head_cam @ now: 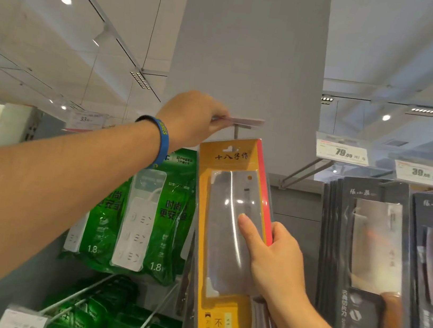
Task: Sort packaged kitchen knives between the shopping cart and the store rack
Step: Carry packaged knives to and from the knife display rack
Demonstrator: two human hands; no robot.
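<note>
A cleaver in a yellow and red blister pack (232, 221) hangs upright in front of a grey pillar, its top hole at the rack hook (236, 132). My right hand (277, 258) grips the pack's right edge, thumb across the clear blister. Raised high, my left hand (194, 119), with a blue wristband, pinches the price tag holder (246, 122) at the hook's tip. Whether the pack sits fully on the hook is unclear. No shopping cart is in view.
Green packs of white power strips (147, 215) hang at the left, more on pegs below. Dark boxed cleavers (375, 255) hang in rows at the right under price tags (343, 153). The grey pillar (249, 57) stands behind.
</note>
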